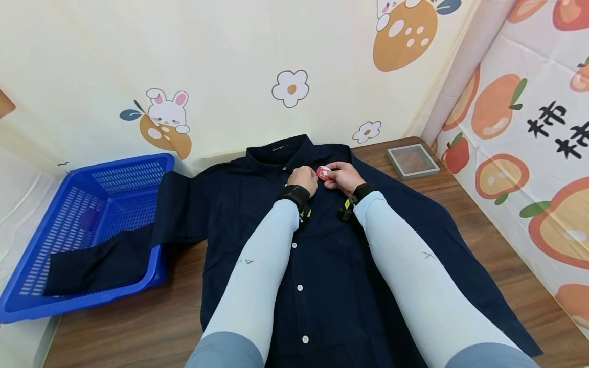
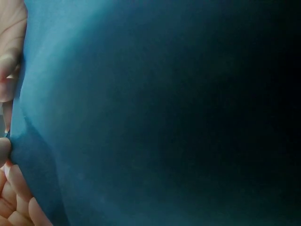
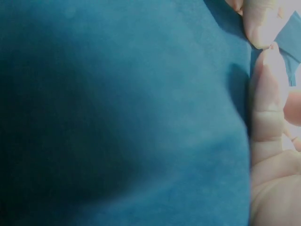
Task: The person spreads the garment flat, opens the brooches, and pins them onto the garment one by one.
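Observation:
A dark navy button-up shirt (image 1: pixel 248 230) lies spread front-up on the table, collar toward the wall. My right hand (image 1: pixel 345 178) pinches a round red badge (image 1: pixel 324 173) at the chest, just below the collar on the right side. Close to the badge's left, my left hand (image 1: pixel 303 179) has its fingers curled and grips the shirt cloth near the button strip. In the right wrist view, fingertips (image 3: pixel 268 89) meet at a fold of the cloth. Blurred shirt cloth (image 2: pixel 117 117) fills most of the left wrist view, with fingers along its left edge.
A blue plastic basket (image 1: pixel 158 255) stands at the left, with one shirt sleeve (image 1: pixel 101 260) folded down into it. At the back right of the wooden table (image 1: pixel 488 240) lies a small grey-framed case (image 1: pixel 413 161). Patterned cloth walls (image 1: pixel 230 61) rise behind and at the right.

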A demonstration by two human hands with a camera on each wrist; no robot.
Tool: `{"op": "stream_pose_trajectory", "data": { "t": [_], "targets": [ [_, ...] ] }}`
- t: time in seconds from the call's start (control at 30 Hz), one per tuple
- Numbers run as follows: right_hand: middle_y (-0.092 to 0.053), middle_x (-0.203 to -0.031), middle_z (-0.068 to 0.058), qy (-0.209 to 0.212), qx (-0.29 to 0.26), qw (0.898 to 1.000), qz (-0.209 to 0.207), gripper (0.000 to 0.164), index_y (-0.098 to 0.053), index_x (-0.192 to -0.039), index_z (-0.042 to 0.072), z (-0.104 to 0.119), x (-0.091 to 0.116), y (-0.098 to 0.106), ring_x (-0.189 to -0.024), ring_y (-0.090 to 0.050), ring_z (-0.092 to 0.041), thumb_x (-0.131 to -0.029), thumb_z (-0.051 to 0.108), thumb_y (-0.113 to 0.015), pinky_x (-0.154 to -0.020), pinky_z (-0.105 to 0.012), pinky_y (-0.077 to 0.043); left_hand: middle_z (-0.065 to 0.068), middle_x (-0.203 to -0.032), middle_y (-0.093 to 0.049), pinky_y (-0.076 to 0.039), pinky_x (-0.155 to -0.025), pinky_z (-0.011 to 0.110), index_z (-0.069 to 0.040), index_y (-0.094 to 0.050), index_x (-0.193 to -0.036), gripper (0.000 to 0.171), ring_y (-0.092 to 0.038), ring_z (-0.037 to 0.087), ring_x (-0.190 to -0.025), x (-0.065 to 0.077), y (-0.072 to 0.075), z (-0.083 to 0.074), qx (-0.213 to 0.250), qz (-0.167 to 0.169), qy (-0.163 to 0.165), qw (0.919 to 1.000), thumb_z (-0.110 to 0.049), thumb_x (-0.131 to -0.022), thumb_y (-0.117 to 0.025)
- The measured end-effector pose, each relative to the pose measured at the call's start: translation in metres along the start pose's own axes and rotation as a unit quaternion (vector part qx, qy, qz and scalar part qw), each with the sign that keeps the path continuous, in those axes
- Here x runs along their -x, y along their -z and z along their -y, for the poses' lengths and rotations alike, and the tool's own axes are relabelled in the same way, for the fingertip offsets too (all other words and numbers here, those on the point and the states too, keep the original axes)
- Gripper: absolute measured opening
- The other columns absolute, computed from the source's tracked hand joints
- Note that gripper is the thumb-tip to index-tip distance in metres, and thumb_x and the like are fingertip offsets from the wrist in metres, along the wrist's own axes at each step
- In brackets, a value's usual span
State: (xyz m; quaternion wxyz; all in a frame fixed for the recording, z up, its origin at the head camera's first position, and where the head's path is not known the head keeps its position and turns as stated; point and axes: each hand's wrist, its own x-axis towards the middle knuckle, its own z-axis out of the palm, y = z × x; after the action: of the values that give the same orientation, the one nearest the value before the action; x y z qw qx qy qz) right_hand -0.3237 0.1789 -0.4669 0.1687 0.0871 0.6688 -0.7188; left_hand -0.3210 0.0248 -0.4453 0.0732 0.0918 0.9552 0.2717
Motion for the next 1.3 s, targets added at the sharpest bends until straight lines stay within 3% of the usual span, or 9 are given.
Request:
{"op": "stream_pose_trajectory", "data": {
  "t": [0.3,0.7,1.1,1.3],
  "targets": [
    [-0.052,-0.101,-0.014,0.026,0.000,1.000,0.008,0.028,-0.045,-0.127,-0.004,-0.001,0.002,0.000,-0.059,-0.063,-0.012,-0.099,-0.002,-0.047,-0.059,-0.020,-0.054,0.002,-0.092,-0.066,-0.050,-0.079,0.037,-0.012,-0.068,-0.086,0.018,-0.063,0.021,-0.087,0.000,-0.001,0.001,0.001,-0.004,0.004,1.0000,-0.018,-0.097,-0.055],
    [-0.050,-0.097,-0.015,0.015,-0.022,1.000,0.012,0.027,-0.044,-0.124,-0.005,0.012,0.018,-0.003,-0.056,-0.059,-0.014,-0.097,-0.005,-0.043,-0.058,-0.022,-0.053,0.000,-0.093,-0.066,-0.050,-0.080,0.036,-0.013,-0.067,-0.091,0.015,-0.063,0.020,-0.088,0.003,-0.001,0.000,-0.005,-0.020,0.013,0.9997,-0.021,-0.097,-0.056],
    [-0.054,-0.089,-0.012,0.030,-0.061,0.998,0.008,0.018,-0.049,-0.114,-0.001,0.009,0.016,-0.001,-0.051,-0.057,-0.014,-0.097,-0.005,-0.045,-0.052,-0.021,-0.050,0.001,-0.092,-0.063,-0.049,-0.078,0.034,-0.013,-0.064,-0.091,0.016,-0.061,0.019,-0.086,0.002,-0.001,0.001,-0.004,-0.014,0.004,0.9999,-0.021,-0.099,-0.054],
    [-0.058,-0.085,-0.012,0.039,-0.079,0.996,0.002,0.016,-0.051,-0.111,0.001,0.001,0.008,0.002,-0.050,-0.057,-0.014,-0.097,-0.006,-0.047,-0.050,-0.021,-0.050,0.001,-0.104,-0.066,-0.048,-0.085,0.035,-0.013,-0.069,-0.101,0.015,-0.062,0.019,-0.097,0.002,-0.001,0.001,0.009,-0.016,0.002,0.9998,-0.025,-0.093,-0.063]
  ]
}}
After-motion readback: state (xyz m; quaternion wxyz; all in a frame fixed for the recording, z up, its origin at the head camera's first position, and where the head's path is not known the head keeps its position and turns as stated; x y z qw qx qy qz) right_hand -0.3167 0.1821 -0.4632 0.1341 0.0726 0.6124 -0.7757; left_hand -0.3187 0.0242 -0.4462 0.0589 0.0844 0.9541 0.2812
